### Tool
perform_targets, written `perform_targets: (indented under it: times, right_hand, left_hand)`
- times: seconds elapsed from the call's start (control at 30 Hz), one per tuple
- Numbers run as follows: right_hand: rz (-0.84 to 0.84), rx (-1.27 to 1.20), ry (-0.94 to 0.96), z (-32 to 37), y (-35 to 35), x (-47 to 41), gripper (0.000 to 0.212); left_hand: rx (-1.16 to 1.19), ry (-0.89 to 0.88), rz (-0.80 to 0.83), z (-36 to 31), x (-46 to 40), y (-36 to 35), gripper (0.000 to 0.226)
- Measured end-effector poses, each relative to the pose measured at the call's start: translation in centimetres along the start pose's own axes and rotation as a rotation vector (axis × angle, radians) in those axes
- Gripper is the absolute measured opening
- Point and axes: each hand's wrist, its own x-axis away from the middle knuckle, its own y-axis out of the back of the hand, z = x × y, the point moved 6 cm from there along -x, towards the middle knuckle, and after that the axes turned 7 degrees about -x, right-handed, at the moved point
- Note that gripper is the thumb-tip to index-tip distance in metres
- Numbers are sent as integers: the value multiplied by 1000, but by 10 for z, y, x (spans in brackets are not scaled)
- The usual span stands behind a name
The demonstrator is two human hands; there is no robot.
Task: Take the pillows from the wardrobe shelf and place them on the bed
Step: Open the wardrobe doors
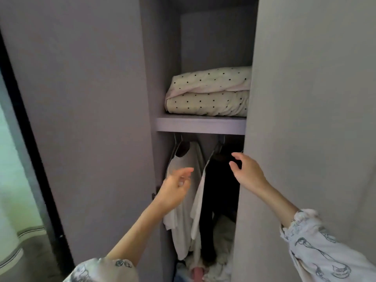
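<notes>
Hands [211, 180] empty before hanging clothes [189, 200], below shelved pillows [209, 92].

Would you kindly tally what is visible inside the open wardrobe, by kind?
Polka-dot pillows, stacked on the shelf: 2
White hanging garments: 2
Dark hanging garments: 1
Total: 5
The heap at the wardrobe bottom is too jumbled to count.

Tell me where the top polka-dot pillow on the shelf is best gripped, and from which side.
Probably the top pillow by its rounded left-front corner, coming straight in from the open front. The right door covers its right end, and it lies flat on the lower pillow, so fingers can slide into the seam between them. Both hands are empty below the shelf.
</notes>
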Motion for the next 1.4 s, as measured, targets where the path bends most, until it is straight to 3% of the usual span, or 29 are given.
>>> perform_targets:
  times: [0.13, 0.3, 0.43, 0.57, 0.8, 1.07, 1.4]
  right_hand:
    - [-149, 392, 79, -42, 34, -49, 53]
    - [-155, 641, 178, -80, 53, -83, 67]
    - [-180, 663, 261, -93, 49, -87, 73]
    - [-186, 669, 302, -98, 49, -87, 77]
    - [-183, 707, 342, -100, 52, -71, 80]
    - [-163, 500, 309, -85, 56, -11, 72]
    - [-159, -262, -1, -66, 80, 103, 55]
  left_hand:
    - [27, -32, 48, -21, -71, -53, 37]
    - [98, 14, 133, -42, -138, -110, 46]
    - [161, -6, 189, -67, -171, -141, 55]
    - [340, -105, 251, -96, -175, -156, 46]
    - [566, 22, 270, -85, -167, -158, 46]
    - [685, -63, 378, -91, -114, -149, 39]
    - [732, -165, 574, -136, -18, -144, 40]
